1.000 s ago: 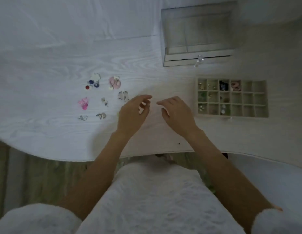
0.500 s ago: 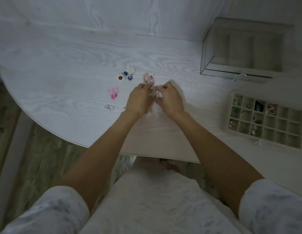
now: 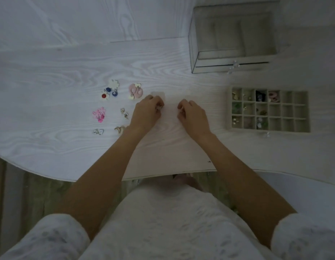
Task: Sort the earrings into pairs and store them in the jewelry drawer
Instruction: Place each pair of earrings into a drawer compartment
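Fingers both hands curled, each apparently pinching small earring, contents unclear. I judge pairing step; next, carry to drawer tray, table's right edge.

Earrings loose on desk, left side, in pairs: white flower studs, pink discs, magenta filigree, small silver studs, silver hearts, gold pieces. Compartment tray right, left cells part filled. Clear drawer box behind it.
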`<action>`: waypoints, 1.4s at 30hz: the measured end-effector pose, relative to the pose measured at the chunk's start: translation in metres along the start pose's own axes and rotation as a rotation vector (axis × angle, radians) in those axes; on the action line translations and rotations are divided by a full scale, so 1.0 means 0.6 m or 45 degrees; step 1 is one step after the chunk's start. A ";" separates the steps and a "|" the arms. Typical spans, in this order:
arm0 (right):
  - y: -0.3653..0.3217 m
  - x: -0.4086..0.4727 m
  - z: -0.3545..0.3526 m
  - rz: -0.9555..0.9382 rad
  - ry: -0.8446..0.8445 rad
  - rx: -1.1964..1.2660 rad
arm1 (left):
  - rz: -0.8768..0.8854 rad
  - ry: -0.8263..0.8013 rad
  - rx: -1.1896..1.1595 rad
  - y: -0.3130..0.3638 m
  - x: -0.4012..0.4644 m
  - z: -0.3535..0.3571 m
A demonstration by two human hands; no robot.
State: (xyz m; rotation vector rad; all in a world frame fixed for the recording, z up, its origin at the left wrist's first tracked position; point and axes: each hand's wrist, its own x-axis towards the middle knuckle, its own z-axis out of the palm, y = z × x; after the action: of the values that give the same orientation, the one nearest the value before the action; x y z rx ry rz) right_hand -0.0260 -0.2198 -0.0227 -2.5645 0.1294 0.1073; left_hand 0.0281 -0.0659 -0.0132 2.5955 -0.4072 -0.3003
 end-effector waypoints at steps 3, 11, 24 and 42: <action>0.035 -0.031 -0.022 0.089 -0.017 0.022 | 0.069 -0.048 -0.100 0.045 -0.001 0.023; 0.114 -0.108 -0.131 0.295 0.476 0.334 | 0.113 -0.119 -0.788 0.216 -0.005 0.075; 0.283 -0.088 -0.249 0.698 0.606 0.163 | 0.192 -0.256 -0.626 0.432 0.070 0.200; 0.308 -0.107 -0.221 0.397 0.391 -0.278 | 0.571 -0.165 -0.012 0.426 0.062 0.220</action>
State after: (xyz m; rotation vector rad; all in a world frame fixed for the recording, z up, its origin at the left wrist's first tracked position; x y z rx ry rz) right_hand -0.1047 -0.4423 -0.0038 -2.7426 0.6673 -0.1664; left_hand -0.0336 -0.3494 -0.0028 2.3963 -1.0079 -0.3096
